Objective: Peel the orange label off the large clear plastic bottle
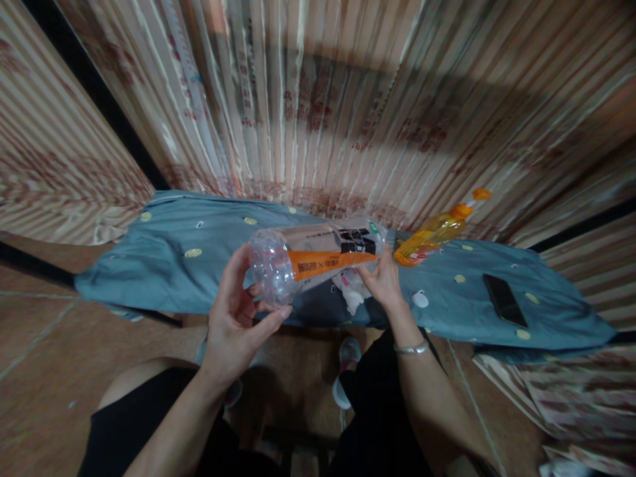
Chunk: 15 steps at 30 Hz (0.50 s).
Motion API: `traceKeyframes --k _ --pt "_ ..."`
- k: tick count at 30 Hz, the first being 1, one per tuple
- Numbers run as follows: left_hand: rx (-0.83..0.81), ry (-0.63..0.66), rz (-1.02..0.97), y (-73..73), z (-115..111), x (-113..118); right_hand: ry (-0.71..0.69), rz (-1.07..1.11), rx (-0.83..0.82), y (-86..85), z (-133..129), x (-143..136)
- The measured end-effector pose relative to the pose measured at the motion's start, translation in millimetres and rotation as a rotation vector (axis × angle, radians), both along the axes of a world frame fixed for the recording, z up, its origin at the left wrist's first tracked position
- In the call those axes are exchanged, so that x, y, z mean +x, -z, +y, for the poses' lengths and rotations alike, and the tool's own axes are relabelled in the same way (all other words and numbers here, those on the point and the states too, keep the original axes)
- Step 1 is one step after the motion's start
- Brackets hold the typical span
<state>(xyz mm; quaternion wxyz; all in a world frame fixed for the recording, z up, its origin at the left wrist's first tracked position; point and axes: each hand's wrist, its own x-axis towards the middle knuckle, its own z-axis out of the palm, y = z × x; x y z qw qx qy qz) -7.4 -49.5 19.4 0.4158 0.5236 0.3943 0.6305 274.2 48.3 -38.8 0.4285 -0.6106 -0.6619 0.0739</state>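
A large clear plastic bottle (pixel 318 258) with an orange and black label lies sideways in the air between my hands, above the cloth-covered table. My left hand (pixel 238 318) curls round its ribbed base at the left, thumb below and fingers behind. At the other end, my right hand (pixel 383 278) grips the bottle from the near side; its fingers are partly hidden behind it. Under the bottle, near my right hand, lies a crumpled white tissue or wrapper (pixel 352 291). A small white round piece (pixel 420 299) rests on the cloth just right of my right wrist.
An orange pump bottle (pixel 432 238) of yellow liquid stands tilted in view behind my right hand. Farther right lies a black phone (pixel 505 300). The narrow table wears a blue-grey cloth (pixel 173 265). A striped curtain (pixel 318 112) hangs right behind it, with dark poles at both sides.
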Motion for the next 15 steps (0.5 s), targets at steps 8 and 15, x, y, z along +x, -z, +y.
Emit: traceKeyframes --k 8,15 --pt "-0.018 -0.009 -0.007 -2.6 -0.9 1.5 0.012 -0.016 0.002 4.0 1.8 1.2" --pt "-0.087 -0.048 -0.047 -10.5 -3.1 4.8 0.014 -0.044 0.031 3.9 1.6 1.8"
